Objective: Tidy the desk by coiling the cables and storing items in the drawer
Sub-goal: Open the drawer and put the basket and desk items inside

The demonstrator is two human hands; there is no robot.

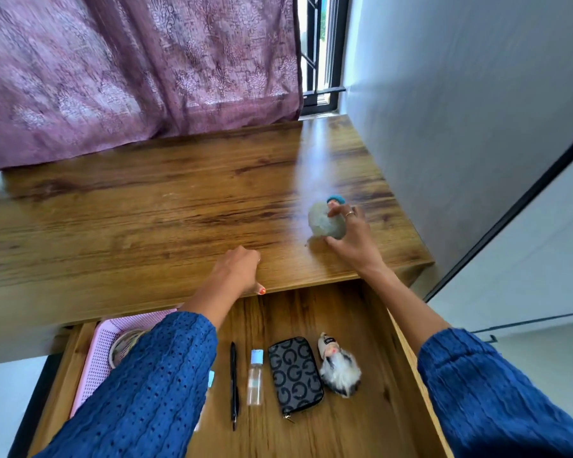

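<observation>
A fluffy grey doll keychain with a blue cap (325,219) stands on the wooden desk (166,200) near its right end. My right hand (351,236) grips it from the right, thumb below and fingers on top. My left hand (239,272) rests on the desk's front edge with its fingers curled over the top and the thumb underneath. Below the desk the open drawer (371,401) holds a black pen (234,385), a small clear bottle (255,376), a patterned zip wallet (295,373) and a black-and-white fluffy doll keychain (339,366). No cable is in view.
A pink plastic basket (96,355) sits in the drawer's left part, partly under my left sleeve, with a round thing inside. A purple curtain (139,64) hangs behind the desk. A white wall (460,110) borders the desk's right side.
</observation>
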